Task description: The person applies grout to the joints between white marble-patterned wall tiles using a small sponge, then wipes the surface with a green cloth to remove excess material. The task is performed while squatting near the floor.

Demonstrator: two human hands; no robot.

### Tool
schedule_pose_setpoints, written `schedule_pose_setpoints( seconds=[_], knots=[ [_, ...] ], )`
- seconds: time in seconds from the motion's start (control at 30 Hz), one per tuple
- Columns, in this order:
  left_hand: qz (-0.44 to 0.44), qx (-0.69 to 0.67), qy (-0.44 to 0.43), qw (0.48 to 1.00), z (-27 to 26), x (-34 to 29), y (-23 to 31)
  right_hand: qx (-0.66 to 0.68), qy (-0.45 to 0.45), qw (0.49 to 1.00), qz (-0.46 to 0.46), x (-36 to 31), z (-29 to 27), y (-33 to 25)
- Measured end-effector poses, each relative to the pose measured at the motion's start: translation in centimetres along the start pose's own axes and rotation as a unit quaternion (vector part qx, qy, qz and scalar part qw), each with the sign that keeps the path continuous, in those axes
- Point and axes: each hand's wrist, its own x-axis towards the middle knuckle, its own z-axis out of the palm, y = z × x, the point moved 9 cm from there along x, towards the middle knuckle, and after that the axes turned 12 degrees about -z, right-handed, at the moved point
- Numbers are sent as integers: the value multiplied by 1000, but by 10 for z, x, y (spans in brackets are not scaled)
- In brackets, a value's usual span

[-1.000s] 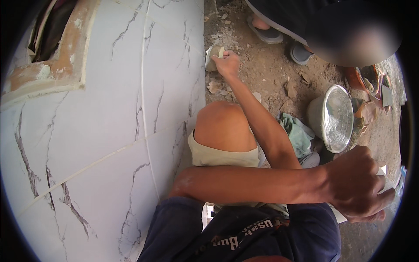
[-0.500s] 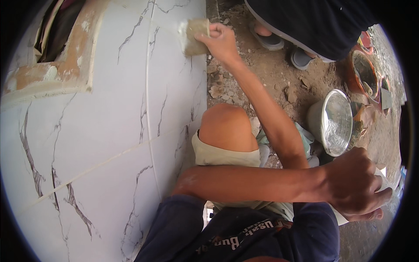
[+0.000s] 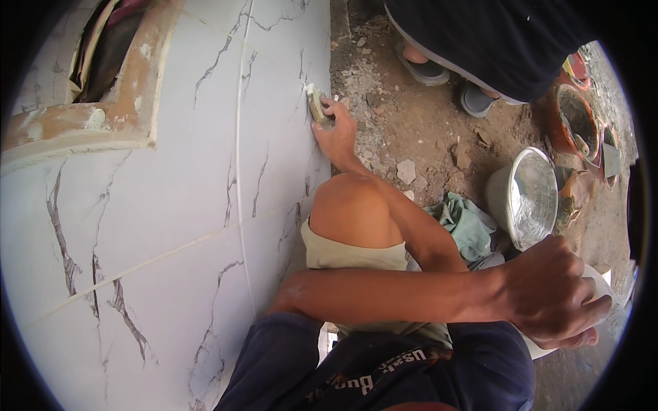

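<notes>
The right hand (image 3: 334,135) grasps a small yellowish pad (image 3: 317,108) at the edge of the grey-veined tile wall (image 3: 171,212), while the left hand (image 3: 556,294) curls its fingers over a white object (image 3: 598,279), its grip unclear

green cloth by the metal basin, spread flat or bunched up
Bunched up: the green cloth lies crumpled beside the metal basin, with creases and overlapping folds showing.

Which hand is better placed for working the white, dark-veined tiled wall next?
Probably the right hand, which holds a flat, yellowish scraper at the tiled wall. The left hand is farther away, apparently gripping a partly hidden white object.
</notes>
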Motion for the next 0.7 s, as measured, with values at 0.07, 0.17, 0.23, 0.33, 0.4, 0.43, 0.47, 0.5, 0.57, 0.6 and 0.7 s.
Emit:
schedule_pose_setpoints(
  seconds=[0.07, 0.17, 0.23, 0.33, 0.4, 0.43, 0.47, 0.5, 0.57, 0.6, 0.7],
  knots=[
    [1, -8, 8, 1000, -2, 0, -1, 39, -43, 998, 5, -4, -6, 5],
    [5, 26, -8, 1000, -12, -4, -9, 36, -220, 960, 170, -20, 4, 23],
    [10, 18, -22, 1000, -10, 1, -3, -30, -144, 963, 226, -1, -13, 55],
    [13, -1, -28, 1000, -1, 7, 0, -117, -99, 941, 301, 31, -22, 87],
    [23, -9, -28, 999, 6, 10, 0, -141, -90, 942, 292, 61, -16, 77],
    [17, 14, -14, 1000, -5, 5, -4, -80, -100, 944, 306, 70, 7, 39],
    [11, 45, 3, 999, -17, -2, -6, -14, -115, 941, 318, 80, 28, -8],
    [6, 18, -18, 1000, -8, 1, -4, -9, -106, 948, 301, 103, 11, -20],
    [-23, 14, -42, 999, -9, -3, -19, 41, -108, 953, 281, 120, 17, -48],
    [-22, -4, -58, 998, 1, 0, -18, 84, -82, 948, 296, 129, 5, -33],
    [-10, 30, -33, 999, -1, -2, -23, 216, -45, 922, 318, 136, 16, -22]
  ],
)
